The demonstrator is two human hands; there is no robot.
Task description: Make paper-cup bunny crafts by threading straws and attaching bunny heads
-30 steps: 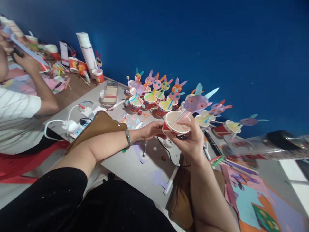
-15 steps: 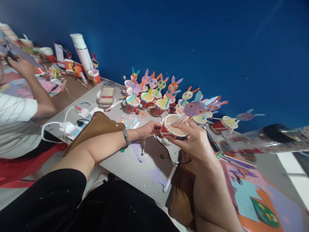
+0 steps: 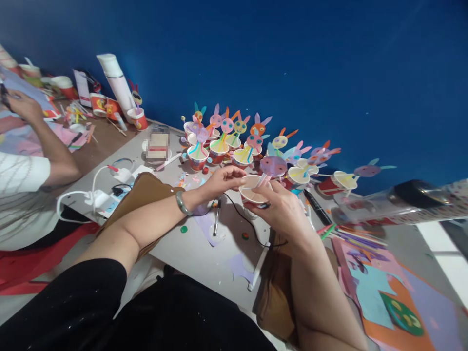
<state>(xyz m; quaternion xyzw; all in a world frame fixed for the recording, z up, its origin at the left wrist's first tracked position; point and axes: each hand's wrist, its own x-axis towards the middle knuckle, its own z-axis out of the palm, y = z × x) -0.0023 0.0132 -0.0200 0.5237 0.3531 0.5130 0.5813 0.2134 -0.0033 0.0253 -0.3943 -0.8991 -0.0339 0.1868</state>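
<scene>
Between my hands is a red and white paper cup (image 3: pixel 252 196), its rim tilted toward me. A purple paper animal head (image 3: pixel 273 166) with light ears stands out of it on pale strips or straws. My right hand (image 3: pixel 283 209) is wrapped round the cup's right side. At the left rim, the fingers of my left hand (image 3: pixel 224 180) are closed on the cup's edge. Just behind stand several similar cups (image 3: pixel 220 150) with colourful paper rabbit heads on straws. Below my hands lie a pen (image 3: pixel 217 222) and purple paper scraps (image 3: pixel 242 267).
A clear bottle (image 3: pixel 369 212) lies at right, near coloured straws (image 3: pixel 360 239) and paper sheets (image 3: pixel 373 292). A brown bag (image 3: pixel 146 192) and power strip (image 3: pixel 109 207) are at left. Beyond them, a co-worker's hand (image 3: pixel 24 105) holds scissors. A white flask (image 3: pixel 116 83) stands by the blue wall (image 3: pixel 292 58).
The cup with the purple head has turned and shifted slightly left in my hands. My left fingers have moved up to its rim. The co-worker's hand has moved left.
</scene>
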